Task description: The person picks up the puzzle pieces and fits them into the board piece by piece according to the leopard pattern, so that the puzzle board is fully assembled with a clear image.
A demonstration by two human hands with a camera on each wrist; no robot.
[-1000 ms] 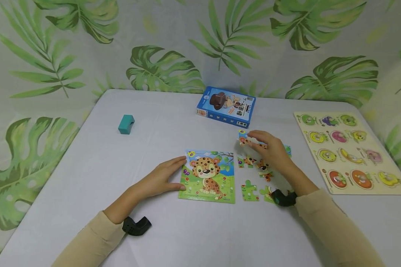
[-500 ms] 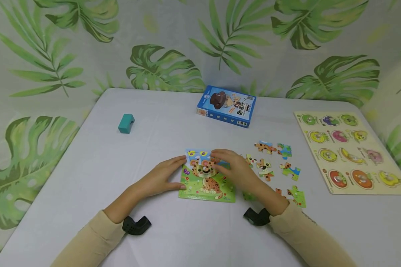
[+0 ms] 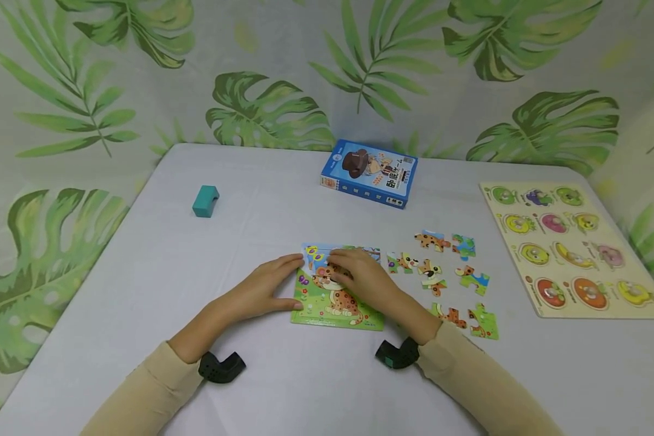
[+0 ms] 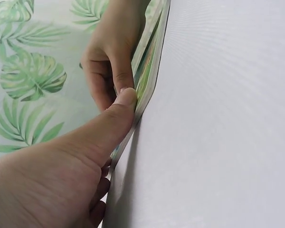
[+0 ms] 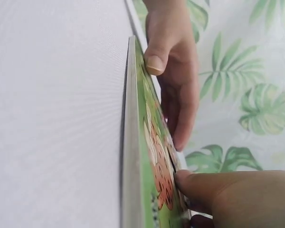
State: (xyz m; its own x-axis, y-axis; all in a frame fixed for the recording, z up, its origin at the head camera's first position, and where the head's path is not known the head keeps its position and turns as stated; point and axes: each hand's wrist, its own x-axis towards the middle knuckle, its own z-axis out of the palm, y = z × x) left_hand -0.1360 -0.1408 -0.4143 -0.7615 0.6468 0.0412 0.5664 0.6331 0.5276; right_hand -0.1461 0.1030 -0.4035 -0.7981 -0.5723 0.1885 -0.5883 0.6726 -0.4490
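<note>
A puzzle board printed with a leopard lies flat on the white table. My left hand rests at its left side, fingers extended, the thumb on the board's edge. Over the board's upper half, my right hand pinches a jigsaw piece with a yellow flower and part of the leopard's ear. That piece lies over the board's upper-left part, and the right fingers hide some of it. To the board's right are several loose jigsaw pieces.
At the back stands a blue card-game box. A wooden fruit puzzle board lies at the right. Toward the left is a teal block. Behind the table hangs a leaf-print cloth.
My right hand has carried the jigsaw piece left from the loose pieces onto the board, then shifted it farther toward the upper-left corner. The left hand has stayed in place.
</note>
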